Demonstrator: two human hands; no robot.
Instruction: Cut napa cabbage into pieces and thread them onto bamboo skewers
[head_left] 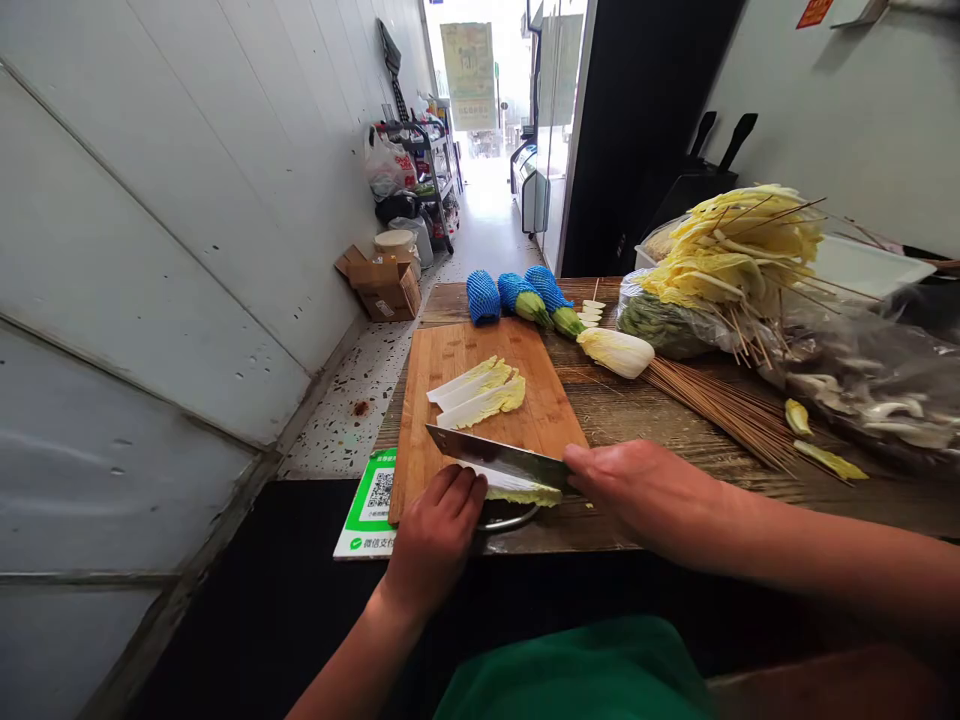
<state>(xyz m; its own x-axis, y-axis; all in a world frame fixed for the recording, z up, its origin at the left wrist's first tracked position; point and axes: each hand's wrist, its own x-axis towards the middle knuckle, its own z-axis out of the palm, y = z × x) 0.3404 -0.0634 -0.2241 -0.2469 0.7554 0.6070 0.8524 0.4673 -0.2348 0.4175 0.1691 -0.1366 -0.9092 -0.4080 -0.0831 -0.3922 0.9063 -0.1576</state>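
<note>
My right hand (pixel 626 485) grips the handle of a kitchen knife (pixel 499 456), whose wide blade reaches left across the wooden cutting board (pixel 420 400). Below the blade lies a napa cabbage leaf (pixel 525 490), partly hidden by the knife. My left hand (pixel 442 515), fingers curled, holds the leaf's white end near the board's front edge. Whether the blade touches the leaf I cannot tell. Farther up the board, cut cabbage strips (pixel 480 393) lie side by side, white ends to the left.
Zucchini in blue foam nets (pixel 525 295), a small napa cabbage (pixel 616 352) and wooden skewers (pixel 712 410) lie behind and right of the board. Skewered cabbage leaves (pixel 742 250) are piled beside bagged mushrooms (pixel 885 400). A green payment sign (pixel 371 505) sticks out under the board's left side.
</note>
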